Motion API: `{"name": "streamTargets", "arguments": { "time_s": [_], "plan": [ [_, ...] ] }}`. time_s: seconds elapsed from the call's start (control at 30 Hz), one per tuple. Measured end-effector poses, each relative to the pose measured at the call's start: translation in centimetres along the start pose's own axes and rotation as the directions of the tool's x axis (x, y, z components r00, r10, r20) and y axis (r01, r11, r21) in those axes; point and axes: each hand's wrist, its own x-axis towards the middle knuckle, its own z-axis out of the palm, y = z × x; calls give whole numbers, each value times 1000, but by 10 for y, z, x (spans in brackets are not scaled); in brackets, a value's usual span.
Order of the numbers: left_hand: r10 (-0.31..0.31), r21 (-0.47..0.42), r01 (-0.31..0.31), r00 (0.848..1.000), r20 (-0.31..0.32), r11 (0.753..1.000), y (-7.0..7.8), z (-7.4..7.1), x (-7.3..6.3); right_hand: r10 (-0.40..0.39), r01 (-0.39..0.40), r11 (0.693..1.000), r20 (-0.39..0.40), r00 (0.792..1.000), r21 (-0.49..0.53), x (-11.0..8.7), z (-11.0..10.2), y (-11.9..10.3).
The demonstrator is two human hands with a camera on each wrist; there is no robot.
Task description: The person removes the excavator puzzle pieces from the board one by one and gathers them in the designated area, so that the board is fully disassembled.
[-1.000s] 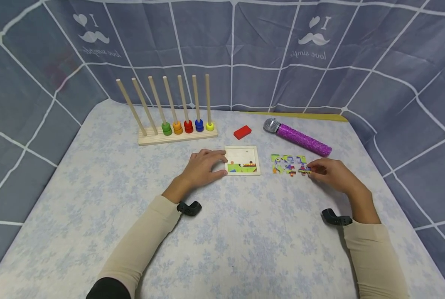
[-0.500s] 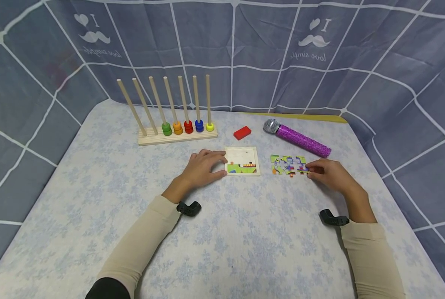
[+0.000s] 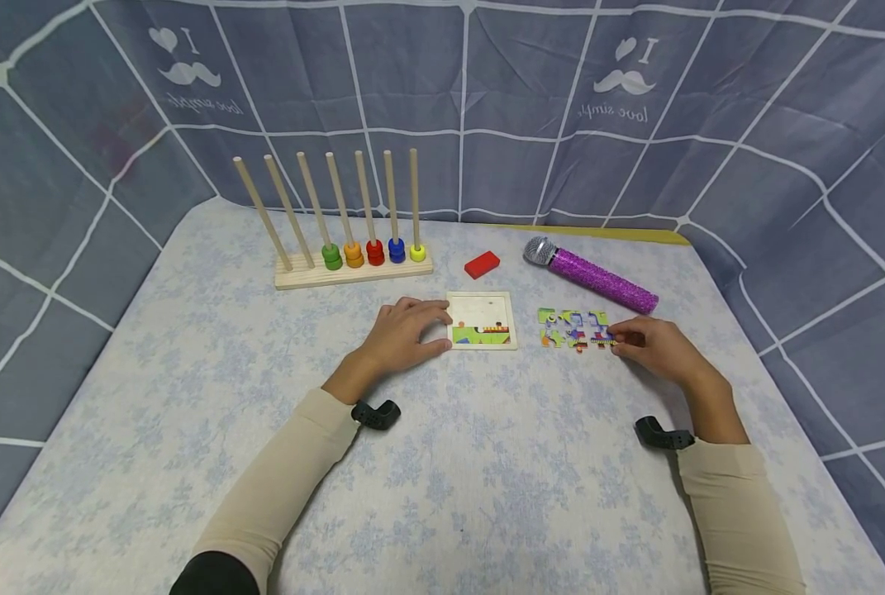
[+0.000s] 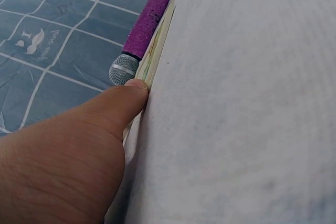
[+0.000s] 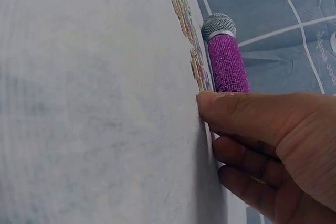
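Observation:
In the head view my left hand (image 3: 405, 335) holds the left edge of a small wooden puzzle tray (image 3: 514, 322), thumb near its lower corner and fingers higher up. Part of a picture with green ground shows in the tray's lower half. In the left wrist view the thumb (image 4: 128, 98) presses on the tray's rim. Right of the tray lies a group of colourful jigsaw pieces (image 3: 567, 318). My right hand (image 3: 658, 351) pinches the jigsaw piece (image 3: 603, 339) at the group's lower right. That hand's curled fingers rest near the cloth in the right wrist view.
A purple glittery microphone (image 3: 601, 279) lies behind the pieces. A red block (image 3: 482, 264) lies behind the tray. At the back left stands a wooden peg rack (image 3: 353, 275) with tall rods and coloured rings. A grey checked curtain (image 3: 412, 91) borders the cloth-covered table (image 3: 487, 479).
My right hand shifted slightly left with the jigsaw piece, bringing it closer to the others, and then stayed still. The left hand and the tray hold their place.

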Motion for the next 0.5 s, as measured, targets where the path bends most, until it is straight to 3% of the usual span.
{"name": "streamTargets", "arguments": {
  "time_s": [0.3, 0.5],
  "plan": [
    [1, -1, -1, 1000, -3, 1000, -1, 1, 1, -24, 24, 999, 7, 1000, 49, -4, -5, -3],
    [11, -1, -11, 1000, -13, 1000, -2, 1, 1, -124, 130, 988, -70, 990, 82, 1, -2, -11]
  ]
}}
